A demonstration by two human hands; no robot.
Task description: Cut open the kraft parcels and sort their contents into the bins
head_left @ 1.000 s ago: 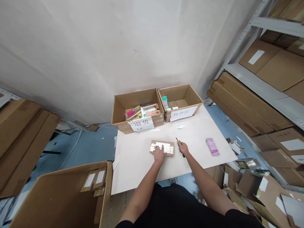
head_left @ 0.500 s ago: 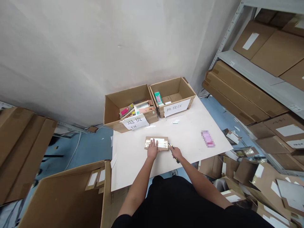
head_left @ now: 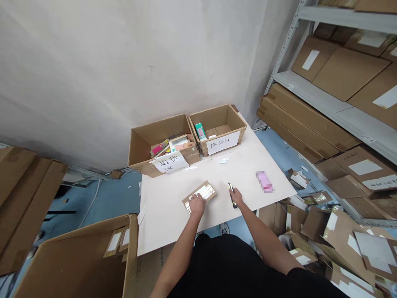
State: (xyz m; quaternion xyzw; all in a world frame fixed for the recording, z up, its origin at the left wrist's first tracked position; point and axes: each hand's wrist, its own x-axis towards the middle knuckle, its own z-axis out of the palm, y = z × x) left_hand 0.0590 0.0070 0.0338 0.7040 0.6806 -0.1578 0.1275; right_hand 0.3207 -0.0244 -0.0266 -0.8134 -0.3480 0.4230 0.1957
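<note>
A small taped cardboard box (head_left: 208, 191) with a white label sits at an angle on the white table (head_left: 173, 223). My left hand (head_left: 197, 204) grips it from above at its near side, fingers bent over the label. To the right, my right hand (head_left: 236, 196) is closed around a yellow and black utility knife (head_left: 230, 188), its tip pointing away from me. The knife is apart from the box. A pixelated pink item (head_left: 264, 181) lies farther right on the table.
Two open cartons with paper signs, the left carton (head_left: 136, 145) and the right carton (head_left: 217, 111), stand along the table's back. A large open carton (head_left: 133, 248) is at the left front. Shelves (head_left: 322, 91) of boxes and discarded cardboard (head_left: 335, 223) fill the right side.
The box has turned, its right end swinging away from me, and shifted slightly left under my left hand. My right hand has drawn the knife away from the box to the right.
</note>
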